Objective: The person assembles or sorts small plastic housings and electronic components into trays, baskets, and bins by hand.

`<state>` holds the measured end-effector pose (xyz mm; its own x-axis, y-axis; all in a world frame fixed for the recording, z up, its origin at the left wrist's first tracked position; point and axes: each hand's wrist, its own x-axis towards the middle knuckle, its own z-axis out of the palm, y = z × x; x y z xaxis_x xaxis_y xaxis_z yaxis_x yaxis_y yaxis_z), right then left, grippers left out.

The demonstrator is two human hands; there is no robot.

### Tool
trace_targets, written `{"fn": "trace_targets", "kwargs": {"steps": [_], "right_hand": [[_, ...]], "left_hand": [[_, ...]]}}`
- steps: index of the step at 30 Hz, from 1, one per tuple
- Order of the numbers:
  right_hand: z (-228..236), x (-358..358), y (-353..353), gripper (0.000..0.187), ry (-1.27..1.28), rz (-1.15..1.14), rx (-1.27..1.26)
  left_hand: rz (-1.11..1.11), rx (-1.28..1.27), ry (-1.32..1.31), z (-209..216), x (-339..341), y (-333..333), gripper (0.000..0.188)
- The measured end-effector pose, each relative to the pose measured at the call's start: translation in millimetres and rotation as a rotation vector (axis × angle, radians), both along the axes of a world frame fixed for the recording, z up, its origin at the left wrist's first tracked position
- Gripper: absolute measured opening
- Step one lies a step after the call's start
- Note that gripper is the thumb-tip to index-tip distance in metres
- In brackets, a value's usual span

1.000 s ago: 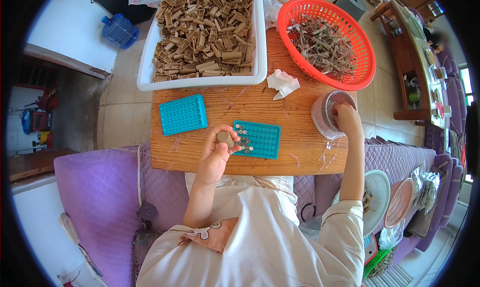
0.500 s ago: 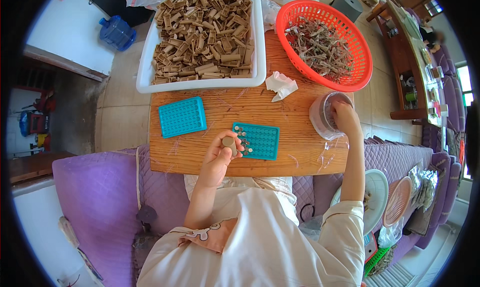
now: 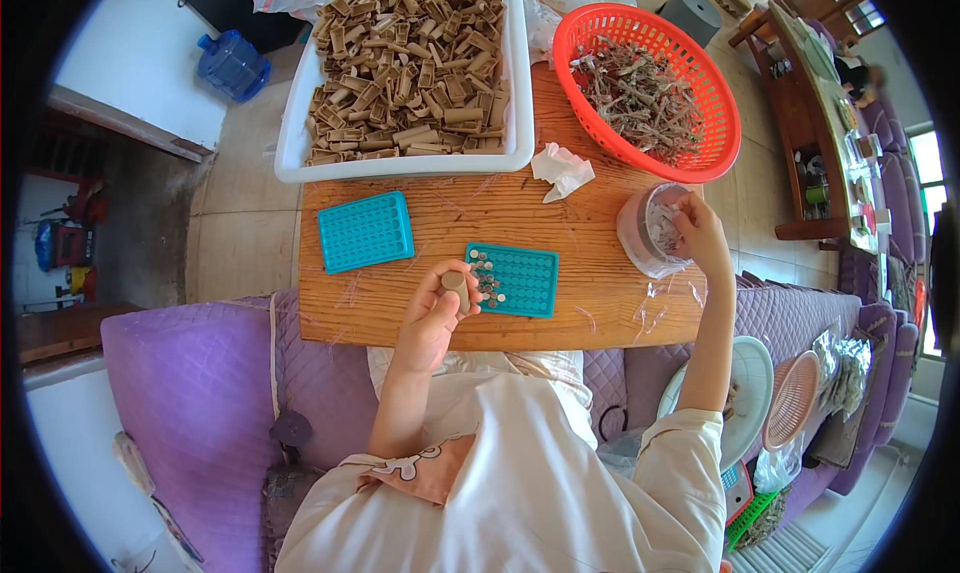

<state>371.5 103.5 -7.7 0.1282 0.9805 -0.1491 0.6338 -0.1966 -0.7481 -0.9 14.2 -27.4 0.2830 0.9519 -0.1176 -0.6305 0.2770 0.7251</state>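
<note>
My left hand (image 3: 428,315) is closed round a short tan cylinder (image 3: 456,282), its round end facing up. Just beyond those fingers lies a teal grid tray (image 3: 528,281), with several small round pieces (image 3: 487,283) in pale and dark tones along its left side. On the right, my right hand (image 3: 703,237) is at the rim of a clear round tub (image 3: 636,235) that has whitish bits inside. Its fingers are drawn together in a pinch; whatever lies between them is too small to make out. A second teal grid tray (image 3: 364,233) rests farther left on the wooden table (image 3: 590,308).
Behind the trays stands a white bin (image 3: 400,168) full of brown trough-shaped pieces. A red basket (image 3: 722,123) of dry, twig-like material is at the back right. Between them lies a crumpled white tissue (image 3: 563,171). Thin plastic scraps (image 3: 655,308) lie near the tub.
My right hand has risen out of the tub to its right rim, baring the whitish bits inside. My left hand keeps the cylinder in nearly the same place.
</note>
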Motion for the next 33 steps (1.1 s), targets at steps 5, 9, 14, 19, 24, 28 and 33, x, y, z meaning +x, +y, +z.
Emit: {"fn": "trace_targets", "kwargs": {"steps": [5,9,14,19,24,28,33], "right_hand": [[11,-14,-8,0.006,-0.033,-0.011,0.150],[52,-82,-36,0.011,-0.018,0.121,0.366],[73,-169,-70,0.031,0.025,0.548,0.600],[71,-193,-75,0.043,0.106,0.664,0.852],[76,-194,-76,0.041,0.055,0.772,0.759],[82,-189,-79,0.040,0.031,0.823,0.654],[85,-188,-84,0.033,-0.056,0.798,0.565]], "left_hand": [[-0.004,-0.071,-0.059,10,2,-1,0.031],[-0.049,-0.163,-0.182,14,8,-5,0.040],[-0.184,-0.192,-0.183,34,18,-12,0.048],[-0.289,-0.053,-0.111,35,15,-14,0.050],[-0.306,-0.040,0.048,38,7,-16,0.043],[-0.451,-0.021,0.164,47,1,-11,0.040],[-0.440,-0.024,0.128,39,3,-12,0.038]]}}
